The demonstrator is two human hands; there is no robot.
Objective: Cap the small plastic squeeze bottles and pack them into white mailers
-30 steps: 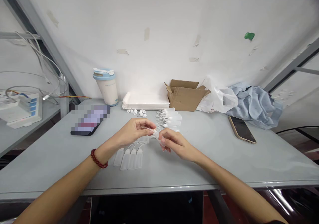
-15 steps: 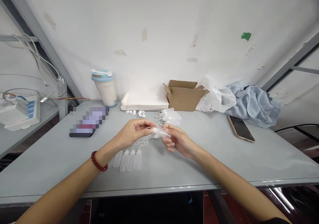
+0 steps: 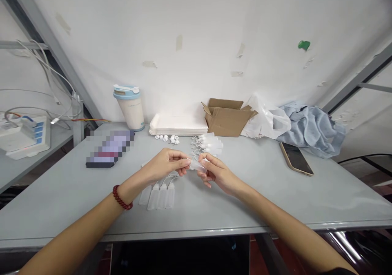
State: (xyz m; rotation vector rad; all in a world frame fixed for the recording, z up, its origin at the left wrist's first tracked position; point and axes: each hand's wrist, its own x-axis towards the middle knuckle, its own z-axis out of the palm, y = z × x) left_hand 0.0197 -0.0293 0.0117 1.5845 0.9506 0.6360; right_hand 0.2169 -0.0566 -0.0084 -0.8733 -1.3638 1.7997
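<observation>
A bottle (image 3: pixel 197 166) is being held over the table (image 3: pixel 260 201), its left end being pinched by the left hand (image 3: pixel 168 164) and its right end by the right hand (image 3: pixel 219 173), between near bottles (image 3: pixel 161 196) at left and far bottles (image 3: pixel 212 144).

- Held bottle (image 3: pixel 196 166): translucent white
- Bottles at front (image 3: pixel 161 198): translucent white
- Small caps (image 3: pixel 165 138): white
- Counter (image 3: pixel 232 211): plain grey
- Beaded bracelet (image 3: pixel 120 198): dark red
- Cup (image 3: pixel 132 112): off-white, pale blue lid (image 3: pixel 126 93)
- Carton (image 3: pixel 226 122): brown
- Plastic bag (image 3: pixel 260 122): white
- Cloth (image 3: pixel 312 128): light blue, small dark flecks
- Right-hand phone (image 3: pixel 296 158): black screen, gold-toned edge
- Power strip (image 3: pixel 45 142): white, blue switches (image 3: pixel 39 129)
- Wall (image 3: pixel 208 14): white, beige tape strips (image 3: pixel 179 42), green pieces (image 3: pixel 304 45)
</observation>
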